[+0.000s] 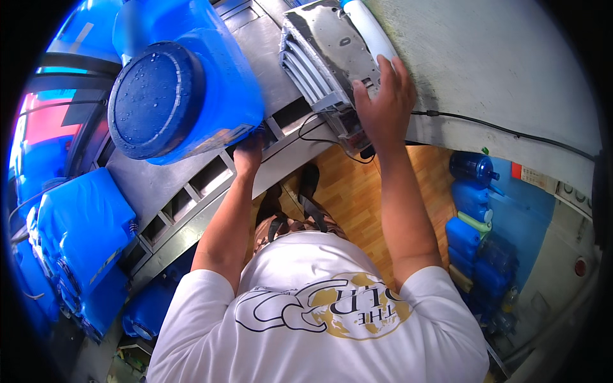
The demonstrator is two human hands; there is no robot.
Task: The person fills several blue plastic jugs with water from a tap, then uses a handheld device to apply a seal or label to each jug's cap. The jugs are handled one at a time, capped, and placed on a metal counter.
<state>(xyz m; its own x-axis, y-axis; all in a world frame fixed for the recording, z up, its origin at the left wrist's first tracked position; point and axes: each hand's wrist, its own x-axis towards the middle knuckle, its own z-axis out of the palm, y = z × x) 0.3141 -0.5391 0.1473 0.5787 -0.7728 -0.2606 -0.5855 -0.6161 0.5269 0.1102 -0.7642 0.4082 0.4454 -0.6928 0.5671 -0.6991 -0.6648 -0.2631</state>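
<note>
A large blue plastic water container (230,81), with a wide dark-blue screw cap (146,100) wet with droplets, is tilted over the stainless-steel counter (273,72). My left hand (249,151) is at its near lower edge, by a small ribbed cap (260,128); the container hides most of the fingers. To the right, my right hand (387,103) rests with thumb and fingers apart on a metal box-shaped appliance (330,43), which has pale slats on its side. The fingertips are beside the end of a white cylinder (371,33) lying along the box.
More blue containers (86,230) stand at left. Rectangular openings (210,174) line the counter's front. A black cable (517,134) runs along the wall, and a thin wire (318,140) hangs below the appliance. Blue jugs (463,234) are stacked at right beside the wood-patterned floor (421,177).
</note>
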